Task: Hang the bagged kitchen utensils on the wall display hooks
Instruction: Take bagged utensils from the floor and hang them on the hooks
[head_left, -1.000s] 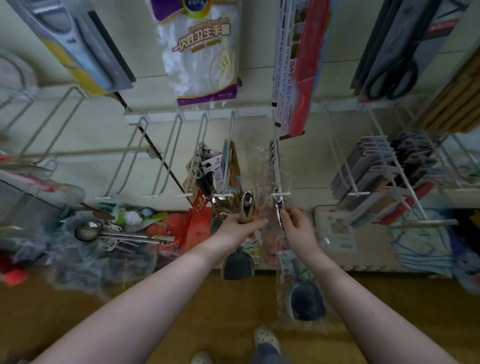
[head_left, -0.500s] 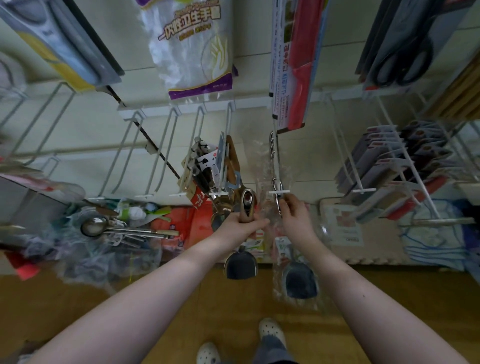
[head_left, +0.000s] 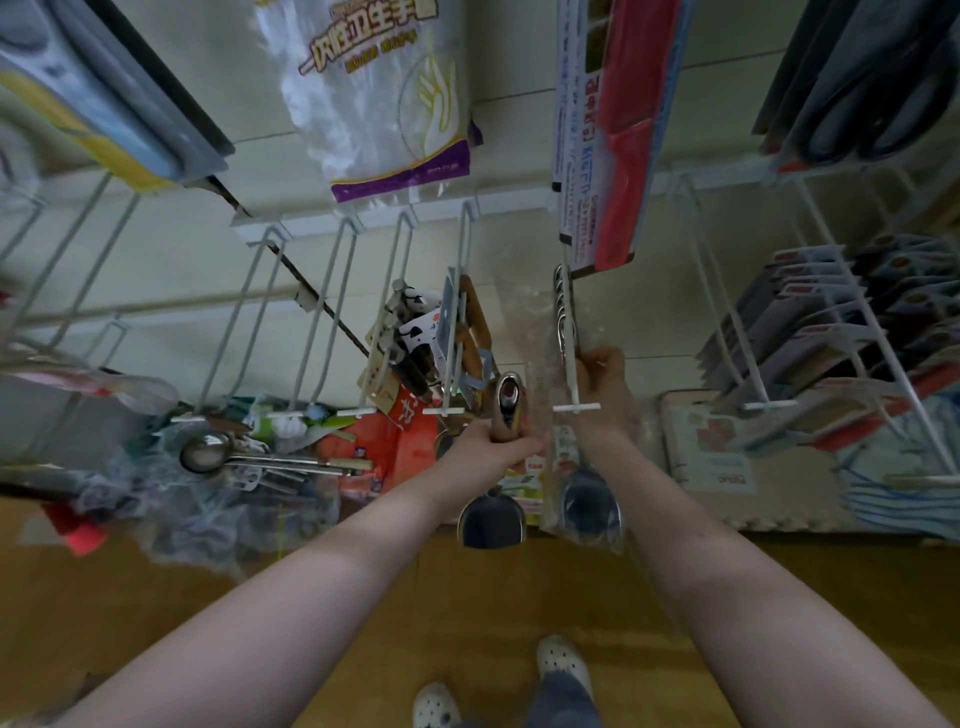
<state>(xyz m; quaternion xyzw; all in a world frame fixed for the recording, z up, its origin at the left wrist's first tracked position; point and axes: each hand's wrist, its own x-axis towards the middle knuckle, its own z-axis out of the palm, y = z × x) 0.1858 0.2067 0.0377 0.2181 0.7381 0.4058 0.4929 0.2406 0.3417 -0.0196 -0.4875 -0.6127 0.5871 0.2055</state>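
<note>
My left hand (head_left: 496, 449) grips the shiny handle of a steel spatula (head_left: 506, 410); its blade (head_left: 491, 522) hangs below my wrist. My right hand (head_left: 605, 387) pinches the top of a clear-bagged steel utensil (head_left: 589, 501) at the white wall hook (head_left: 571, 358), past the hook's front crossbar. Further back on that hook hang several more metal utensil handles (head_left: 563, 301). The bagged utensil's blade dangles under my right wrist.
Bare white hooks (head_left: 311, 332) stand to the left, and one hook (head_left: 447, 338) holds carded goods. A pile of bagged ladles and utensils (head_left: 218, 457) lies at lower left. Gloves, red packs and scissors hang above; packaged items fill hooks (head_left: 810, 338) at right. Wooden floor below.
My right hand has slid the bagged utensil up and back along the hook, from its tip to beyond the crossbar. My left hand has stayed in place with the spatula.
</note>
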